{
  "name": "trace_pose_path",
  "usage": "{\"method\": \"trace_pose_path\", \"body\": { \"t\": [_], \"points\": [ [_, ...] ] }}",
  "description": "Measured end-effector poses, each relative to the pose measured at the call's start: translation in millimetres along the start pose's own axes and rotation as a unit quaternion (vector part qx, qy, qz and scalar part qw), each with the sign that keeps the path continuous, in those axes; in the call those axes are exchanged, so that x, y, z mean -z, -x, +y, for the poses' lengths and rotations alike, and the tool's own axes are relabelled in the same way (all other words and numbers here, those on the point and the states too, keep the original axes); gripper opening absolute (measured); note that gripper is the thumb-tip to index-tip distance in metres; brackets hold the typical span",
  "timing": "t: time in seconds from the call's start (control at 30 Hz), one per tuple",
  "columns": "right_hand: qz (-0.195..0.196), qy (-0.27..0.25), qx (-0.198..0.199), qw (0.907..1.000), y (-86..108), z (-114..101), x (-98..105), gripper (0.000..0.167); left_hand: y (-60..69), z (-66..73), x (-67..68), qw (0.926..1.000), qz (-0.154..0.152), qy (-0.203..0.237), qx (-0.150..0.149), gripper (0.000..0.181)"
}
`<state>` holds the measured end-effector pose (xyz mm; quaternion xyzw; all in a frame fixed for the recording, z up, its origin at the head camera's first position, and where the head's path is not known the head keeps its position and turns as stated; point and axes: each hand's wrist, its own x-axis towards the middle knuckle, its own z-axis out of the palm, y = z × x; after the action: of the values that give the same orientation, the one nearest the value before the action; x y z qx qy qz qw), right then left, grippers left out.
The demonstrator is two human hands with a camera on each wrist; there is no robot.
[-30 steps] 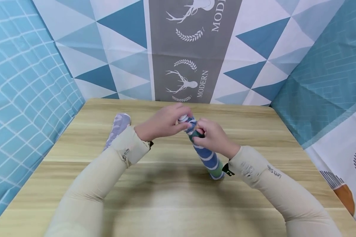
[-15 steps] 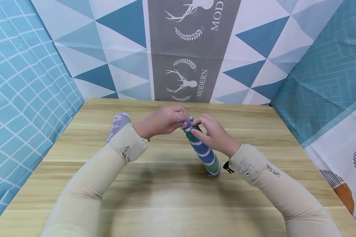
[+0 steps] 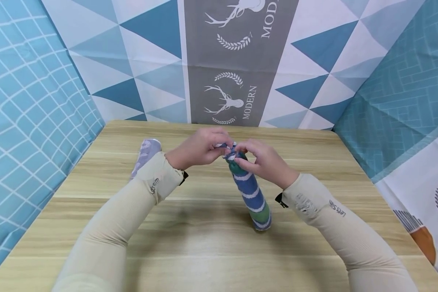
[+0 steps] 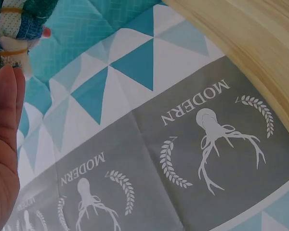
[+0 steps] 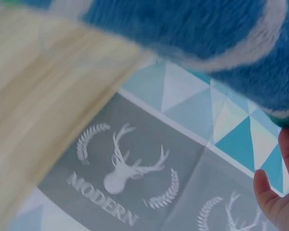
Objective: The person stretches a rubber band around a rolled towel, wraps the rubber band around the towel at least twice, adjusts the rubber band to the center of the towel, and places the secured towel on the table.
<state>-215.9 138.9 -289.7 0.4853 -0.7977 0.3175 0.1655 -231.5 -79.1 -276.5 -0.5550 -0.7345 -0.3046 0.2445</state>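
Note:
A rolled towel [image 3: 250, 190], blue and green with white stripes, slants in front of me in the head view, its far end between my hands. My left hand [image 3: 200, 149] pinches that end from the left. From the right, my right hand [image 3: 266, 162] holds the same end between thumb and fingertips. In the left wrist view a thin orange rubber band [image 4: 12, 53] circles the towel's end, and a second band lies further along. The towel [image 5: 183, 33] fills the top of the right wrist view, where the thumb of the right hand [image 5: 284, 202] stands apart from its finger.
A second rolled towel, pale purple [image 3: 146, 154], lies on the wooden table [image 3: 204, 255] at the left, partly behind my left forearm. Patterned cloth walls [image 3: 153, 81] rise along the table's back and sides.
My right fingers have straightened from a tighter curl around the towel's end. The towel's lower end has shifted slightly towards me. Left fingers still pinch the far end.

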Motion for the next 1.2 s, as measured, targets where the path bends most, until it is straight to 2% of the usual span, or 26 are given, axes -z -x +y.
{"method": "trace_pose_path", "body": {
  "t": [0.27, 0.53, 0.67, 0.77, 0.8, 0.87, 1.0, 1.1, 1.2],
  "points": [
    [-0.049, -0.005, 0.015, 0.9987, -1.1, 7.2, 11.0, 0.014, -0.3, -0.6, -3.1, 0.9996, -0.015, 0.024, -0.007, 0.010],
    [-0.056, 0.012, 0.087, 0.9946, -2.5, 14.8, 12.8, 0.009, -1.9, 0.5, -9.3, 0.9978, -0.033, 0.050, -0.026, 0.011],
    [-0.057, -0.014, 0.110, 0.9923, -0.1, 17.7, 9.7, 0.020, -1.4, -2.9, -9.6, 0.9984, -0.026, 0.044, -0.024, 0.010],
    [-0.033, -0.007, 0.132, 0.9907, 4.4, 20.9, 3.9, 0.037, -1.2, -4.9, -7.6, 0.9993, -0.016, 0.030, -0.017, 0.008],
    [-0.017, -0.005, 0.135, 0.9906, 6.0, 21.5, 2.2, 0.042, -1.8, -4.9, -6.8, 0.9995, -0.012, 0.027, -0.011, 0.007],
    [0.011, 0.007, 0.127, 0.9918, 9.4, 21.7, 1.0, 0.042, -3.9, -2.4, -6.0, 0.9996, -0.008, 0.028, 0.004, 0.006],
    [0.043, 0.010, 0.086, 0.9953, 13.8, 18.4, 2.7, 0.039, -9.1, 5.2, -6.4, 0.9981, -0.017, 0.034, 0.048, 0.003],
    [0.051, 0.022, 0.078, 0.9954, 14.0, 13.3, 3.4, 0.041, -13.0, 11.4, -6.4, 0.9938, -0.037, 0.031, 0.101, 0.005],
    [0.056, 0.066, 0.103, 0.9909, 12.9, 8.7, 2.2, 0.038, -17.5, 16.4, -4.9, 0.9842, -0.058, 0.027, 0.165, 0.009]
  ]
}}
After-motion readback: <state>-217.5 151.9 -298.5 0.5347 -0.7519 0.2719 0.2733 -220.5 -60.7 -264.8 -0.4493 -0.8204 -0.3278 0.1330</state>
